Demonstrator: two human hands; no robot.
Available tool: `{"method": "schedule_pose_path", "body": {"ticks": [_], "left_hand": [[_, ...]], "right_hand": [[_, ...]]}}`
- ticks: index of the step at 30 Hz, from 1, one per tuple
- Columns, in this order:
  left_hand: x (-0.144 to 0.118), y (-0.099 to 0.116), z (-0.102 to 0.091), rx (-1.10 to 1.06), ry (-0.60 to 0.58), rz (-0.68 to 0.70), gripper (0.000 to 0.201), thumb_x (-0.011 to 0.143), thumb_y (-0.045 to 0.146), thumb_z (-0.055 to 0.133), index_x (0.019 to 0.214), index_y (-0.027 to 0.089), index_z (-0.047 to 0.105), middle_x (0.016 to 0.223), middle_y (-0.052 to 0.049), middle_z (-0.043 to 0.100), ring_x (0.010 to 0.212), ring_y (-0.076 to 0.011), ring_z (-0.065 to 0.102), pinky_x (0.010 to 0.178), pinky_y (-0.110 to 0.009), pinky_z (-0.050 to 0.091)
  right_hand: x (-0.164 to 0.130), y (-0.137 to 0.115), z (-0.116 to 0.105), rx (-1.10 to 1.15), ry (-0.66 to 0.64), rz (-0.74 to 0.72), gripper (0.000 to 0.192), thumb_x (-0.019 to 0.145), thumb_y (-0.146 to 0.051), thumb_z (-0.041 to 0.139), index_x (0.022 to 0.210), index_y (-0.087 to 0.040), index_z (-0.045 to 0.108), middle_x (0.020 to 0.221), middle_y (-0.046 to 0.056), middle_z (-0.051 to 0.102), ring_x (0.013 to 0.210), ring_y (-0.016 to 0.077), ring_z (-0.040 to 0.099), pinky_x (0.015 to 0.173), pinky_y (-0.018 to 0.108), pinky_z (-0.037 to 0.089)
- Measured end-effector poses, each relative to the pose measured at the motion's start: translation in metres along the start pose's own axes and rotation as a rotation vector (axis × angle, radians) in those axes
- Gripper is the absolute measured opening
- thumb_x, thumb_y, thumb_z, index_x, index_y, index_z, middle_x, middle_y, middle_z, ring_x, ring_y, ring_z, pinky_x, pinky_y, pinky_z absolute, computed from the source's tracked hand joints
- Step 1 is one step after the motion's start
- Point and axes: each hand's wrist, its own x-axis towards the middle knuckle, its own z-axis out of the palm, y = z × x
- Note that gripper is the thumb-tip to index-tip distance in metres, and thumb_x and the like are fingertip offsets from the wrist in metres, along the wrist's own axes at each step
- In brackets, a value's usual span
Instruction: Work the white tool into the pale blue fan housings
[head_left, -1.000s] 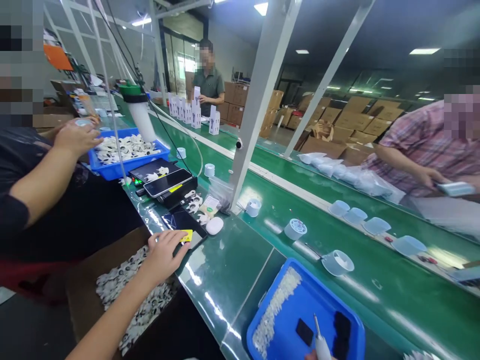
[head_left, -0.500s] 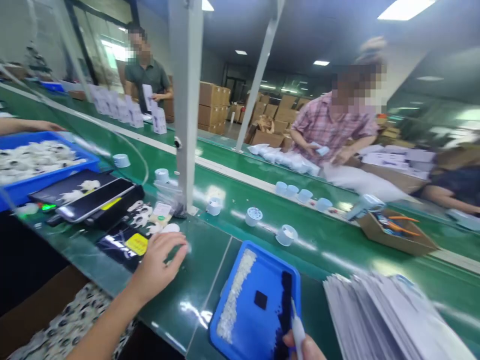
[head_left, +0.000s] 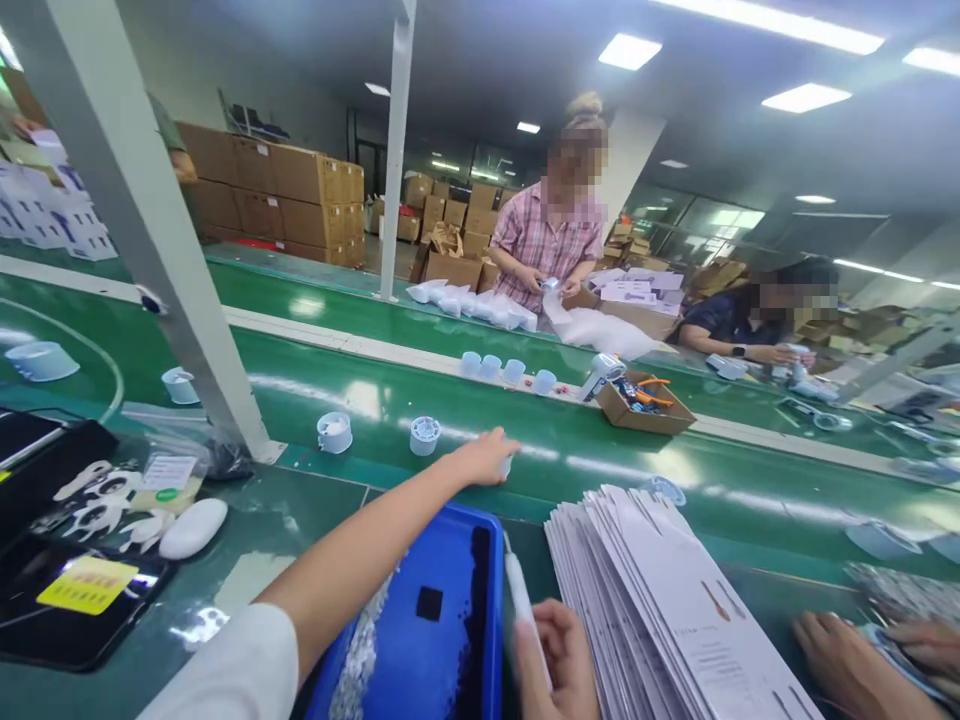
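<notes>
The left hand (head_left: 489, 458) is over the green belt (head_left: 300, 375), at one o'clock from the blue tray (head_left: 496, 575), fingers spread and bent downward beside a pale cup (head_left: 507, 467); the cup is mostly hidden, so I can't tell whether they grip it. At about four o'clock from the tray's middle, the right hand (head_left: 559, 655) has its fingers curled around a white pen-like tool (head_left: 525, 610), tip pointing to eleven. A paper stack (head_left: 667, 600) lies at two o'clock from that hand. Inside the tray sits a black square (head_left: 429, 604).
</notes>
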Motion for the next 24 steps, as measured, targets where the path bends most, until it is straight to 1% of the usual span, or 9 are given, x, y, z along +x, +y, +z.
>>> {"method": "schedule_pose_path", "body": {"ticks": [2, 4, 5, 8, 10, 13, 16, 20, 24], "left_hand": [[-0.014, 0.006, -0.015, -0.093, 0.067, 0.01, 0.061, 0.067, 0.022, 0.074, 0.122, 0.02, 0.047, 0.121, -0.012, 0.054, 0.109, -0.0264, 0.058, 0.091, -0.038, 0.047], [-0.04, 0.013, -0.034, -0.208, 0.167, -0.003, 0.062, 0.074, 0.037, 0.069, 0.125, 0.019, 0.039, 0.121, -0.012, 0.052, 0.105, -0.0236, 0.057, 0.086, -0.035, 0.049], [-0.057, 0.016, -0.045, -0.288, 0.217, -0.008, 0.056, 0.077, 0.041, 0.066, 0.122, 0.02, 0.04, 0.116, -0.01, 0.054, 0.099, -0.0215, 0.059, 0.08, -0.032, 0.05], [-0.117, 0.017, -0.072, -0.816, 0.358, -0.015, 0.043, 0.073, 0.037, 0.073, 0.106, 0.02, 0.051, 0.095, -0.003, 0.061, 0.083, -0.0167, 0.06, 0.072, -0.027, 0.05], [-0.157, 0.01, -0.082, -1.065, 0.443, -0.079, 0.04, 0.074, 0.034, 0.073, 0.108, 0.021, 0.057, 0.098, -0.003, 0.063, 0.087, -0.0158, 0.06, 0.075, -0.024, 0.05], [-0.205, -0.009, -0.084, -1.29, 0.578, -0.186, 0.032, 0.077, 0.034, 0.071, 0.105, 0.021, 0.065, 0.098, -0.003, 0.066, 0.086, -0.0156, 0.061, 0.073, -0.023, 0.052], [-0.233, -0.026, -0.078, -1.379, 0.715, -0.252, 0.027, 0.077, 0.035, 0.072, 0.1, 0.021, 0.068, 0.09, -0.002, 0.067, 0.077, -0.0129, 0.06, 0.067, -0.02, 0.052], [-0.248, -0.038, -0.071, -1.401, 0.751, -0.323, 0.028, 0.076, 0.033, 0.074, 0.1, 0.02, 0.068, 0.088, -0.003, 0.068, 0.075, -0.0129, 0.061, 0.065, -0.019, 0.053], [-0.253, -0.043, -0.072, -1.407, 0.822, -0.37, 0.026, 0.075, 0.034, 0.074, 0.096, 0.02, 0.069, 0.088, -0.002, 0.068, 0.077, -0.0131, 0.063, 0.067, -0.018, 0.055]], "right_hand": [[0.007, -0.008, 0.009, -0.088, -0.109, -0.036, 0.038, 0.075, -0.055, 0.066, 0.083, -0.019, 0.055, 0.064, -0.004, 0.055, 0.057, 0.0124, 0.052, 0.055, 0.022, 0.041], [0.017, -0.016, 0.025, -0.133, -0.249, -0.081, 0.036, 0.078, -0.053, 0.064, 0.084, -0.018, 0.057, 0.071, -0.001, 0.058, 0.064, 0.0149, 0.056, 0.06, 0.025, 0.045], [0.022, -0.019, 0.035, -0.134, -0.316, -0.114, 0.034, 0.081, -0.051, 0.062, 0.086, -0.018, 0.057, 0.075, 0.001, 0.059, 0.067, 0.0158, 0.058, 0.063, 0.026, 0.046], [0.035, -0.018, 0.061, -0.091, -0.476, -0.202, 0.027, 0.088, -0.046, 0.054, 0.091, -0.019, 0.055, 0.08, 0.002, 0.059, 0.07, 0.0157, 0.058, 0.068, 0.028, 0.048], [0.04, -0.012, 0.071, -0.068, -0.527, -0.209, 0.025, 0.091, -0.044, 0.052, 0.092, -0.019, 0.053, 0.079, 0.002, 0.059, 0.068, 0.0148, 0.057, 0.066, 0.028, 0.048], [0.041, -0.004, 0.074, -0.073, -0.537, -0.193, 0.024, 0.091, -0.043, 0.052, 0.093, -0.02, 0.051, 0.075, 0.0, 0.058, 0.063, 0.0136, 0.055, 0.061, 0.026, 0.047], [0.04, -0.002, 0.071, -0.087, -0.542, -0.19, 0.024, 0.09, -0.044, 0.054, 0.092, -0.02, 0.052, 0.073, -0.001, 0.056, 0.06, 0.0124, 0.054, 0.058, 0.025, 0.046], [0.04, -0.003, 0.069, -0.11, -0.535, -0.195, 0.024, 0.09, -0.044, 0.055, 0.092, -0.02, 0.052, 0.076, -0.001, 0.056, 0.061, 0.0119, 0.054, 0.06, 0.025, 0.046], [0.038, -0.004, 0.069, -0.12, -0.572, -0.176, 0.024, 0.09, -0.044, 0.054, 0.092, -0.02, 0.053, 0.079, 0.0, 0.057, 0.063, 0.0127, 0.055, 0.061, 0.026, 0.048]]}}
